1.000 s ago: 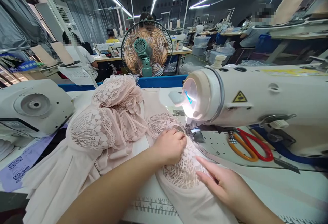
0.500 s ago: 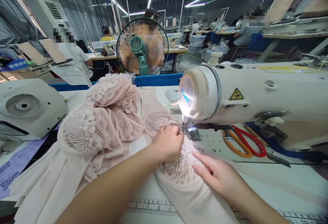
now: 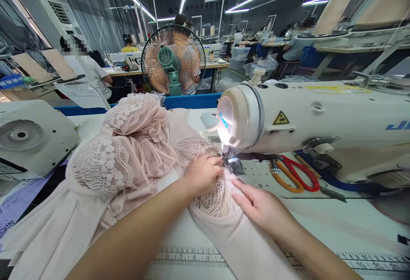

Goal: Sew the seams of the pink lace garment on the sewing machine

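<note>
A pale pink lace bra (image 3: 221, 203) lies under the lit needle end of a white sewing machine (image 3: 304, 109), its lace cup at the presser foot (image 3: 226, 160). My left hand (image 3: 203, 174) is closed on the lace just left of the foot, its fingers bent and bunched. To the front right, my right hand (image 3: 259, 203) rests on the cup's edge with thumb and forefinger stretched out and slightly apart; its other fingers are largely hidden. A pile of similar lace bras (image 3: 105, 164) is heaped to the left of my left hand.
Red-handled scissors (image 3: 304, 173) and an orange-handled pair (image 3: 285, 179) lie beneath the machine arm. A printed ruler (image 3: 188, 256) runs along the table's front. Another machine head (image 3: 32, 137) stands left. Beyond the blue edge are a fan (image 3: 173, 60) and seated people.
The view has shifted slightly, so most things appear further left. Both hands stay at the presser foot on the bra, with little change in their grip.
</note>
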`<state>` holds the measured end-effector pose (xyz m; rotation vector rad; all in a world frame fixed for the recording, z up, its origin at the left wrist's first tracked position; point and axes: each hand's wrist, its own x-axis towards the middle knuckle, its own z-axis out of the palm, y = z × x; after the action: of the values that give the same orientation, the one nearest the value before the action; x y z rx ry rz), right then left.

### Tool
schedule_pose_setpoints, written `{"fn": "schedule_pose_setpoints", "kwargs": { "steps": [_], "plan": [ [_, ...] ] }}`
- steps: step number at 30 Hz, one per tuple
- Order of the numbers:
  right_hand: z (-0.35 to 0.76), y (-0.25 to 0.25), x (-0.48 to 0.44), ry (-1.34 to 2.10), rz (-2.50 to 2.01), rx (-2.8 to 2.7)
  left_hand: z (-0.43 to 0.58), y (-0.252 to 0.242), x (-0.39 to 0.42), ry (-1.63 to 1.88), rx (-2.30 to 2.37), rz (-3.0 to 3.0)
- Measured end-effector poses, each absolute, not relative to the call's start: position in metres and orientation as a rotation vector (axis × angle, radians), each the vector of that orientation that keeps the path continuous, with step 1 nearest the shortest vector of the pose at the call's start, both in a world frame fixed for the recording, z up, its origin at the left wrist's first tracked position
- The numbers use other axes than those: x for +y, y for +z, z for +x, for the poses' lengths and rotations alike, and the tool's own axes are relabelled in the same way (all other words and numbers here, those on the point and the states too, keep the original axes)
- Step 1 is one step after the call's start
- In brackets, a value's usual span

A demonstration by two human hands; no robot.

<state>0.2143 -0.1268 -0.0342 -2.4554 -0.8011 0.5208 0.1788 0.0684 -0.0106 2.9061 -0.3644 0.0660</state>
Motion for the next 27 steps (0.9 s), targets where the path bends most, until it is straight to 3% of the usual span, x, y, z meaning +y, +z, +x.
{"fn": "schedule_pose_setpoints", "kwargs": {
  "steps": [5,13,27],
  "plan": [
    [0.206,-0.029,-0.143,0.430,-2.439,-0.921,0.160,0.006,0.066,-0.018,-0.406,2.939],
    [0.200,-0.031,-0.169,0.423,-2.460,-1.145,0.144,0.022,0.055,-0.528,-0.258,3.032],
    [0.216,-0.007,-0.129,0.451,-2.813,-1.158,0.160,0.034,0.071,-0.550,0.137,2.968]
  ]
}}
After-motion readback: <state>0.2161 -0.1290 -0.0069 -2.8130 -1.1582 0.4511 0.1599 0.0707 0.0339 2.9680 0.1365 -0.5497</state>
